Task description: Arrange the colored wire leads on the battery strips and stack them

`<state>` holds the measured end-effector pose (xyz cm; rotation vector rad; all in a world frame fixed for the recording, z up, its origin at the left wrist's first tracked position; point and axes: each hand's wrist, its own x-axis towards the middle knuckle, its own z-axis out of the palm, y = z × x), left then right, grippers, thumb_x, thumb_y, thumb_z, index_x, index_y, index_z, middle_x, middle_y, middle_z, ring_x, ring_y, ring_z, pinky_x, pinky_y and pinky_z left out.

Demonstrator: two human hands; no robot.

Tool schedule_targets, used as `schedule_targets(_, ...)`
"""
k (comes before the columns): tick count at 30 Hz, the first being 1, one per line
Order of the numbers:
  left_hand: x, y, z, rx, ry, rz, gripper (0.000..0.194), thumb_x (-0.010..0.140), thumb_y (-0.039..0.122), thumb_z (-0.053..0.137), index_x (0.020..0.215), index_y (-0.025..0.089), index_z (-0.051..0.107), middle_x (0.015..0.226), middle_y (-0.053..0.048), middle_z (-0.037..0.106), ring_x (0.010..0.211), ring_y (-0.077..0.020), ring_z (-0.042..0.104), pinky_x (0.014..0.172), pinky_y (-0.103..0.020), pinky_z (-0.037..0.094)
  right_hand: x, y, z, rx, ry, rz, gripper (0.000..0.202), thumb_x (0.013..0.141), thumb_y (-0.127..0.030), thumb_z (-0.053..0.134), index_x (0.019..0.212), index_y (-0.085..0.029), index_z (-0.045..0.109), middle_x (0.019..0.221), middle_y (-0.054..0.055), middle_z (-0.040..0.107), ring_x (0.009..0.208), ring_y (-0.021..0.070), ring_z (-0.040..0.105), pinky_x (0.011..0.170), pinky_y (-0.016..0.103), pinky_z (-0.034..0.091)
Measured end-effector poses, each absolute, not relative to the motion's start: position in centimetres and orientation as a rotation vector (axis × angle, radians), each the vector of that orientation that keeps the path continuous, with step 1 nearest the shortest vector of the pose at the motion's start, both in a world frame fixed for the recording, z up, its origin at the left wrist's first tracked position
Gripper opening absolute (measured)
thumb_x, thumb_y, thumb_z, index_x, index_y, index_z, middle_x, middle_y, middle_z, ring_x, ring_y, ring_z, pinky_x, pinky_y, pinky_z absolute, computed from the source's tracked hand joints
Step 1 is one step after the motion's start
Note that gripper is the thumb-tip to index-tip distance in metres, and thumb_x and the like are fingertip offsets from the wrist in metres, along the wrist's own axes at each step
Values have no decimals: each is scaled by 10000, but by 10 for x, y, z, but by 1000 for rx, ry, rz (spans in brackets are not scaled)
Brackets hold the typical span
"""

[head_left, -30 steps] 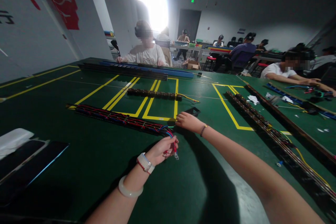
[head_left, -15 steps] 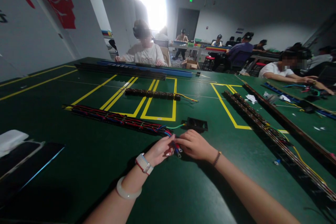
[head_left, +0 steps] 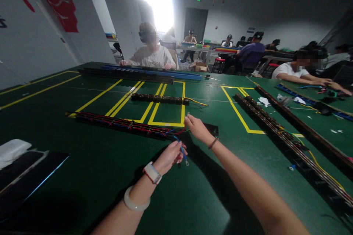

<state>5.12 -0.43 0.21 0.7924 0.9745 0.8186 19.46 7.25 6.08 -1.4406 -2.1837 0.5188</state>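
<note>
A long dark wiring assembly (head_left: 124,125) with red and blue wires lies across the green table, its loose wire ends towards me. My left hand (head_left: 171,155) is closed around a blue wire (head_left: 184,153) whose metal ring terminal (head_left: 187,163) sticks out below the fingers. Farther up, my right hand (head_left: 197,126) pinches a red wire (head_left: 180,131) that runs back to the assembly, with a lug showing above its fingertips. Behind the right hand a black plastic part (head_left: 211,129) is partly hidden.
A shorter dark bundle (head_left: 160,98) with a yellow wire lies beyond. Long wired strips (head_left: 275,132) stretch along the right, near a small blue terminal (head_left: 291,167). Dark flat panels (head_left: 30,176) are at left. Co-workers (head_left: 150,49) sit opposite and at right.
My right hand has moved up and away from my left hand, drawing the red wire apart from the blue one. The left hand stays nearly in place.
</note>
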Motion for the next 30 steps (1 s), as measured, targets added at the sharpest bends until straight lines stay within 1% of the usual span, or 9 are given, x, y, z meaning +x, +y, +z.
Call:
schedule_targets(6, 51, -2, -5, 772, 958, 855, 281, 824, 424, 557, 812, 147, 509, 622, 1, 574, 417, -47, 422, 404, -182, 258, 135, 77, 79, -1542, -2493, 64, 344, 974, -388, 246, 1002, -182, 520, 815, 94, 673, 719, 204, 638, 605, 265, 409)
schedule_targets(11, 51, -2, -7, 742, 907, 888, 313, 760, 437, 633, 818, 144, 539, 600, 16, 559, 434, -54, 441, 403, -178, 245, 107, 68, 78, -1438, -2634, -67, 338, 979, -362, 252, 1000, -163, 524, 824, 114, 678, 751, 223, 651, 633, 282, 425)
schedule_targets(13, 52, -2, -6, 742, 941, 874, 268, 802, 407, 589, 815, 145, 534, 594, 16, 551, 427, -53, 432, 403, -177, 246, 113, 66, 78, -1406, -2616, -29, 350, 977, -396, 265, 999, -165, 527, 827, 108, 675, 763, 212, 647, 641, 264, 415)
schedule_targets(16, 53, -3, -1, 747, 987, 856, 192, 881, 319, 477, 832, 138, 523, 621, -3, 566, 417, -49, 422, 406, -179, 264, 138, 63, 72, -1360, -2442, 172, 379, 974, -447, 246, 1016, -189, 520, 806, 66, 660, 752, 184, 631, 640, 243, 407)
schedule_targets(18, 53, -4, 3, 748, 992, 851, 170, 902, 263, 431, 862, 127, 524, 660, -20, 583, 422, -41, 419, 411, -175, 278, 161, 59, 61, -1264, -2240, 328, 345, 982, -405, 236, 1047, -201, 505, 858, 49, 644, 776, 163, 612, 669, 243, 419)
schedule_targets(20, 53, -4, 7, 764, 1003, 847, 161, 905, 241, 423, 883, 117, 523, 703, -40, 600, 437, -37, 428, 417, -170, 293, 184, 54, 44, -1154, -2054, 398, 272, 968, -343, 296, 1086, -192, 489, 947, 58, 614, 821, 154, 586, 729, 257, 436)
schedule_targets(22, 52, -5, 8, 811, 1042, 846, 148, 897, 239, 439, 900, 114, 517, 727, -49, 607, 444, -38, 439, 410, -165, 296, 205, 48, 25, -1107, -1950, 411, 239, 937, -283, 355, 1110, -179, 483, 945, 65, 589, 830, 159, 567, 775, 283, 446)
schedule_targets(25, 50, -4, 8, 929, 1104, 838, 170, 875, 266, 471, 942, 117, 516, 716, -29, 593, 417, -38, 423, 369, -160, 261, 226, 39, 0, -1113, -1905, 451, 226, 909, -226, 367, 1089, -183, 497, 919, 62, 578, 834, 166, 563, 791, 307, 455)
schedule_targets(30, 41, -1, 14, 1130, 1211, 742, 261, 838, 357, 494, 942, 122, 542, 604, 32, 531, 340, -26, 314, 334, -163, 191, 237, 31, -13, -1136, -1937, 510, 225, 892, -216, 388, 1077, -192, 512, 917, 55, 588, 810, 161, 559, 767, 305, 459)
